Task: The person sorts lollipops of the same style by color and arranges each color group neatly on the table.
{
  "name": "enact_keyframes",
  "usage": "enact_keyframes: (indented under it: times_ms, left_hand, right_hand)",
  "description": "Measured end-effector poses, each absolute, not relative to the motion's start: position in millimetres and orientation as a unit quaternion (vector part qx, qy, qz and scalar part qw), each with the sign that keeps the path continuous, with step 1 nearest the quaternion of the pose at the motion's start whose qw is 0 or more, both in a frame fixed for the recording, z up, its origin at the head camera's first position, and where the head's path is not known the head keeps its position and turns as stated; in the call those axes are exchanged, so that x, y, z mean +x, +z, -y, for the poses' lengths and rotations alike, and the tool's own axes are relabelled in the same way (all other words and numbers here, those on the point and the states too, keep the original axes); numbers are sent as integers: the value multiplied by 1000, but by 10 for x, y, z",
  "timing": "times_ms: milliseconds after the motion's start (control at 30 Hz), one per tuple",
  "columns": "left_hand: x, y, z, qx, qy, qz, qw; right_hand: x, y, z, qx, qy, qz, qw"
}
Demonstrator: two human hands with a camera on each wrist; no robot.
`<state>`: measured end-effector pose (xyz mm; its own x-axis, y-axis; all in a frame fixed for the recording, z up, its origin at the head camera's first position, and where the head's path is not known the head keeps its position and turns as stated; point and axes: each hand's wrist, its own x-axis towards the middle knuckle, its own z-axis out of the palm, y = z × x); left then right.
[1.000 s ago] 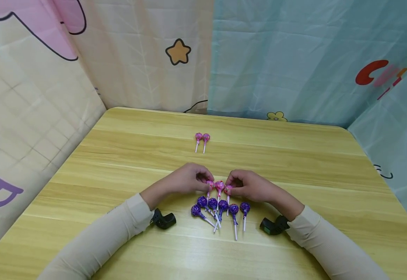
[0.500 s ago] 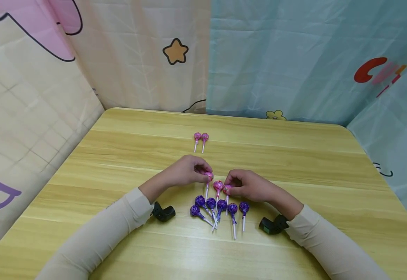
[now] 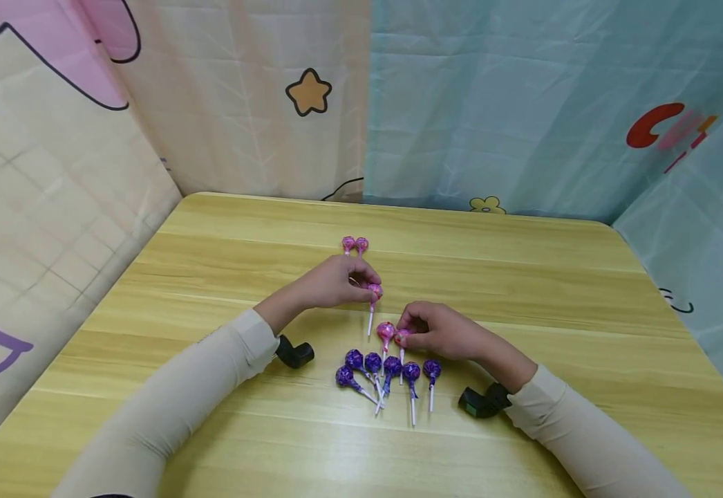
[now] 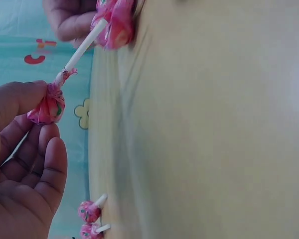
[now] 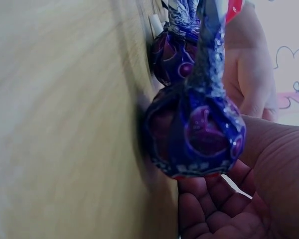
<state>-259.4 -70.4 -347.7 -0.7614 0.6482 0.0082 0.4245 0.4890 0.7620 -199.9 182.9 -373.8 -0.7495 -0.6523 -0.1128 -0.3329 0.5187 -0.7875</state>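
Observation:
In the head view my left hand (image 3: 335, 282) pinches a pink lollipop (image 3: 375, 293) by its wrapped head, the white stick hanging toward me. The left wrist view has this lollipop (image 4: 47, 108) between thumb and fingers. Lower and to the right, my right hand (image 3: 447, 332) pinches another pink lollipop (image 3: 402, 339) by the head. A third pink lollipop (image 3: 386, 330) lies just left of it. Several purple lollipops (image 3: 410, 372) are spread nearer me in a loose row. One purple lollipop (image 5: 197, 134) looms large in the right wrist view, covering part of the right hand.
Two pink lollipops (image 3: 362, 244) lie side by side toward the back of the wooden table (image 3: 523, 277), their sticks partly behind the left hand. Printed curtains (image 3: 498, 104) hang behind the table. Black wrist devices (image 3: 296, 353) sit under both wrists.
My left hand has lifted its pink lollipop out of the pink row and carried it away from me, toward the two at the back. The right hand has stayed in place.

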Motion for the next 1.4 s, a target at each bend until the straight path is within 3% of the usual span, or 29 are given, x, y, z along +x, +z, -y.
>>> enact_keyframes:
  times_ms: [567, 733, 833, 1400]
  left_hand:
    - [-3342, -3242, 673, 249, 426, -856, 152]
    - [-3526, -3358, 732, 218, 409, -878, 118]
    - [-3586, -3418, 763, 213, 396, -887, 105]
    - [-3748, -3497, 666, 269, 359, -883, 137]
  right_hand:
    - [-1976, -3752, -1809, -285, -391, -852, 201]
    - [-1956, -3758, -1783, -278, -392, -852, 205]
    - [-1940, -3763, -1762, -273, -395, -852, 209]
    - [-1919, -3765, -1749, -279, -399, -849, 207]
